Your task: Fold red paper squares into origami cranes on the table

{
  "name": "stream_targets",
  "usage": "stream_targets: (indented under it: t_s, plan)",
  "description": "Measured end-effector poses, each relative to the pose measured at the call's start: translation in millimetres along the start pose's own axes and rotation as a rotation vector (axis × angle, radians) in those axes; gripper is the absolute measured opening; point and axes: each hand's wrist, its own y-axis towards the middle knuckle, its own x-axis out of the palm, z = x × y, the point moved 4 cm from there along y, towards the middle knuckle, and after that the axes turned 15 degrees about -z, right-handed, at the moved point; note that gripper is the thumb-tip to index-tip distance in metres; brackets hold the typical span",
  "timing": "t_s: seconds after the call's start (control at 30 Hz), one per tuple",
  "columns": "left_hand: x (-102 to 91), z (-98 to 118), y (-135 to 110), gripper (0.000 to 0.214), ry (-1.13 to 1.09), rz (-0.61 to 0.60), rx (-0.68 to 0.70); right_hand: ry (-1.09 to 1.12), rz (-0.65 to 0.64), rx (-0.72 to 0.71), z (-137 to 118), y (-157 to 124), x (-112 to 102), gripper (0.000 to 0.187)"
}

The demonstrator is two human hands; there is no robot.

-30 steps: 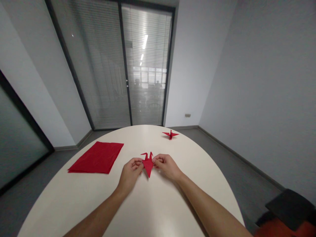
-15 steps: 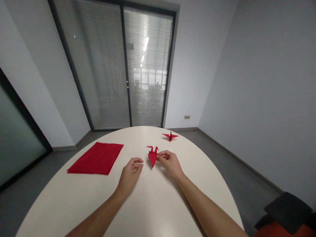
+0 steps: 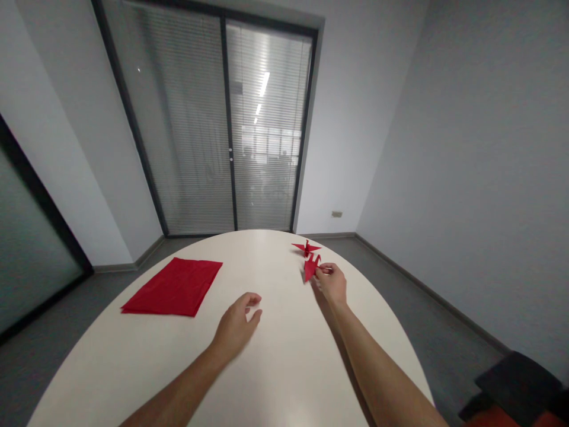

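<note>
Between the fingertips of my right hand (image 3: 333, 282) is a red folded paper crane (image 3: 311, 268), pinched at its right side, with its narrow points upward. Just behind it a second red paper crane (image 3: 306, 248) stands with its wings spread, toward the far right of the table. My left hand (image 3: 240, 320) is near the table's middle, fingers curved, thumb apart from them and nothing held. To its left lies a stack of square red paper (image 3: 173, 287).
All the paper is on a round white table (image 3: 275, 367). Beyond its far edge are glass panels with blinds (image 3: 191, 136) in dark frames. A black and orange chair (image 3: 518, 379) shows at the lower right, and a grey wall (image 3: 480, 148) runs along the right.
My right hand has carried the paper crane right and away from me, close to the standing one. My left hand has stayed near its place, its thumb and fingers spreading apart.
</note>
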Motion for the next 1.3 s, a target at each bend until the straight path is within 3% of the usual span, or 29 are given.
stream_targets:
  t_s: [0.23, 0.63, 1.07, 1.3]
  plan:
    - [0.7, 0.4, 2.8, 0.022, 0.045, -0.034, -0.020, -0.143, 0.138, 0.131, -5.3, 21.5, -1.1, 0.014]
    - [-1.4, 0.1, 6.6, 0.021, 0.086, -0.052, -0.024, -0.433, 0.027, 0.221, -3.3, 20.6, 9.5, 0.014]
    - [-1.1, 1.4, 7.3, 0.021, 0.079, -0.039, -0.010, -0.665, -0.053, 0.035, -9.4, 11.0, 12.2, 0.024]
    - [-2.6, 6.5, 6.5, 0.021, 0.102, -0.023, -0.019, -0.808, -0.123, 0.044, -8.4, 6.9, 20.5, 0.031]
